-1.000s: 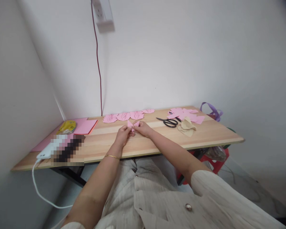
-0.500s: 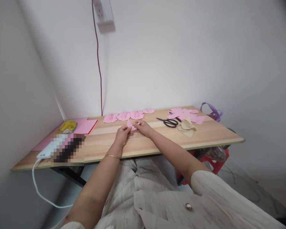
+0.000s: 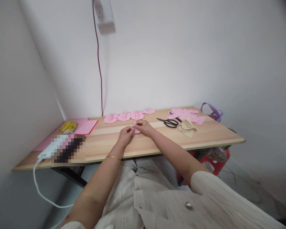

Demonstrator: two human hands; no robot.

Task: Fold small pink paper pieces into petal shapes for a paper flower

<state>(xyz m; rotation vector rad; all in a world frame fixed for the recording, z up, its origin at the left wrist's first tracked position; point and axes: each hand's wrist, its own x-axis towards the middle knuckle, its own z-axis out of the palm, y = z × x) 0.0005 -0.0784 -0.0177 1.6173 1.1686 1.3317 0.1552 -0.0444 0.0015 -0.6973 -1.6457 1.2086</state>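
A small piece of pink paper (image 3: 137, 130) is pinched between my two hands, low over the middle of the wooden table. My left hand (image 3: 126, 135) grips its left side, thumb and fingers closed. From the right, my right hand (image 3: 144, 127) holds the same paper, fingers bent over its upper edge and partly hiding it. Behind my hands, several pink paper cutouts (image 3: 124, 116) with scalloped edges lie in a row along the wall. To the right rest black-handled scissors (image 3: 171, 123), blades pointing left.
Pink paper scraps (image 3: 184, 114) and a crumpled beige cloth or paper (image 3: 187, 127) lie on the right of the table (image 3: 145, 146). At left are coloured paper sheets (image 3: 85, 127), a yellow item (image 3: 67, 127) and a white device (image 3: 50, 151) with a cable.
My left hand has shifted slightly right, closer to my right hand. The pink paper's pointed upper left part no longer shows; less of the paper sticks out between the fingers.
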